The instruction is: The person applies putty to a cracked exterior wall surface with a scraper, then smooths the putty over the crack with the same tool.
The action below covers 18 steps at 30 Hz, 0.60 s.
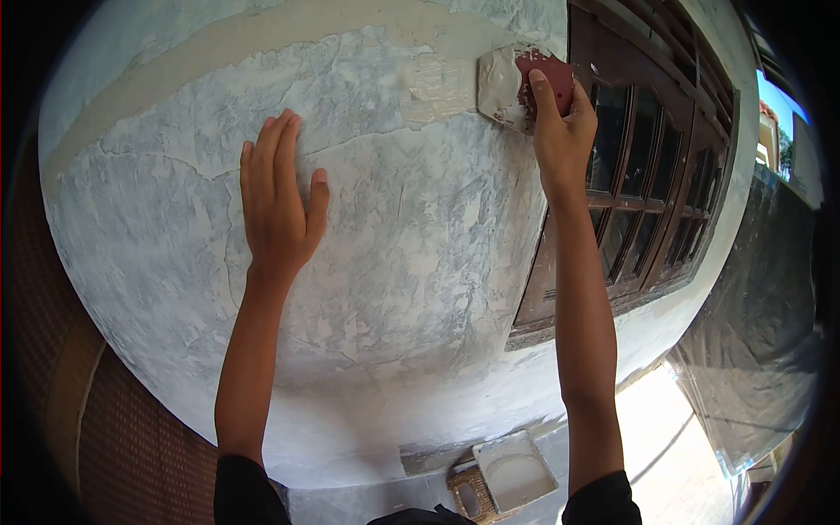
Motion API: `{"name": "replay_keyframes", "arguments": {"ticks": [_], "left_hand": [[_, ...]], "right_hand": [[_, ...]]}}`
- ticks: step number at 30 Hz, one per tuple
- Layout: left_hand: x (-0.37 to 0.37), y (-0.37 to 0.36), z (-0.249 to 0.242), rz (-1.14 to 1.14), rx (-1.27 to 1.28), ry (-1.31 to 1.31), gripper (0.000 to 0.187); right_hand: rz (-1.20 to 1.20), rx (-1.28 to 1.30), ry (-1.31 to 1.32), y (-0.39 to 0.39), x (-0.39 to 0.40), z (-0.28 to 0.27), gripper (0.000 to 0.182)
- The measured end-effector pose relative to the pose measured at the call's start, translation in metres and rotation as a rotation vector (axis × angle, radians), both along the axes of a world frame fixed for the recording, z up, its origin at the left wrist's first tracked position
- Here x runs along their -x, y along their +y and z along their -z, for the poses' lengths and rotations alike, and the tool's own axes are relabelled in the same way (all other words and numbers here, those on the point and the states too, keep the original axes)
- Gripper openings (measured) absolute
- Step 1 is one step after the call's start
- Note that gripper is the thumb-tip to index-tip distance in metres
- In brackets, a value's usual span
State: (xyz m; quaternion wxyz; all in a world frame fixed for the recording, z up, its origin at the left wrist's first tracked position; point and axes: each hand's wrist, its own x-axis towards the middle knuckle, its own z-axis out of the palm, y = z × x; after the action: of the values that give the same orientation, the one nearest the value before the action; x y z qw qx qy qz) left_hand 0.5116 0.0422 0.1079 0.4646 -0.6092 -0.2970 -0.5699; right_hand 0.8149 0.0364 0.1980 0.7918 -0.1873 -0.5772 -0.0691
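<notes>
Before me rises a wall (411, 245) with a patchy grey-white skim of putty. My right hand (564, 140) is closed around a dark red putty scraper (555, 75), thumb pressed along its face, beside the window frame. Pale wet putty (500, 83) covers the scraper's left part. Just left of the tool, a ridged beige putty patch (435, 87) joins a smoother beige band (219, 52) curving across the upper wall. My left hand (278, 197) lies against the wall, fingers stretched upward and thumb apart, holding nothing.
A dark brown wooden window (643, 157) with glass panes borders the work on the right. Low by the wall are a whitish square tub (514, 474) and a brown woven basket (472, 495). Dark plastic sheeting (752, 324) hangs at far right; brown woven panels (144, 429) stand at left.
</notes>
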Motion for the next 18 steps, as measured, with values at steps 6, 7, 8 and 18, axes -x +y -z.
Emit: {"name": "replay_keyframes", "arguments": {"ticks": [6, 7, 8, 18], "left_hand": [[0.001, -0.001, 0.001, -0.009, 0.006, 0.000, 0.057], [0.000, 0.000, 0.001, -0.005, 0.010, 0.006, 0.057], [0.000, 0.000, 0.001, -0.003, 0.011, 0.008, 0.057], [0.000, 0.001, 0.001, -0.014, 0.023, 0.006, 0.057]], "right_hand": [[-0.011, 0.034, 0.062, -0.002, -0.009, 0.000, 0.031], [-0.038, 0.033, 0.089, -0.003, -0.011, -0.001, 0.032], [-0.036, 0.033, 0.092, -0.002, -0.010, 0.000, 0.032], [0.086, 0.092, 0.043, 0.001, -0.011, 0.000, 0.032]]}}
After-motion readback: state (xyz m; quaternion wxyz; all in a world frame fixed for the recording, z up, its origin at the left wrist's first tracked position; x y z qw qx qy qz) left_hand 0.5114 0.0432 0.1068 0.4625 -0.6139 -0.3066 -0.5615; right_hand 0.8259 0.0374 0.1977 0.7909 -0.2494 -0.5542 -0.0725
